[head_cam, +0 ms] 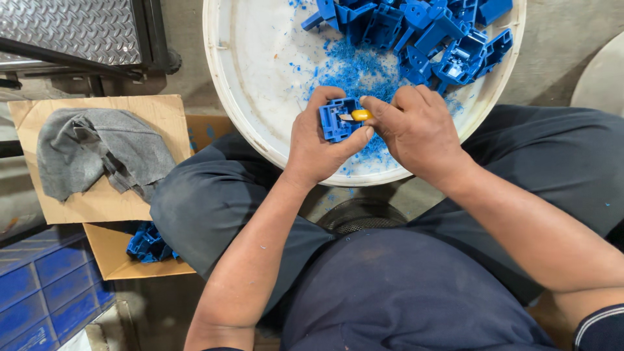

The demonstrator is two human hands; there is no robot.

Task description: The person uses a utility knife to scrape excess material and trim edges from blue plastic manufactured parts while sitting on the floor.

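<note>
The left hand (315, 140) grips a blue plastic part (338, 119) while the right hand (416, 130) pinches a yellow-handled trimming knife (356, 116) against it over the white tub (247, 117).

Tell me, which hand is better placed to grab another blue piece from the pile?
Probably the right hand: it sits nearer the pile of blue plastic parts in the round white tub, though it holds a yellow-handled knife. The left hand grips a blue plastic part.

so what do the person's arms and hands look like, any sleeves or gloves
No gloves: the left hand and right hand are both bare, and so are the forearms. The only sleeve that shows is on the right arm, a short dark navy one with a thin white stripe at its edge. No watch or rings visible.
</note>
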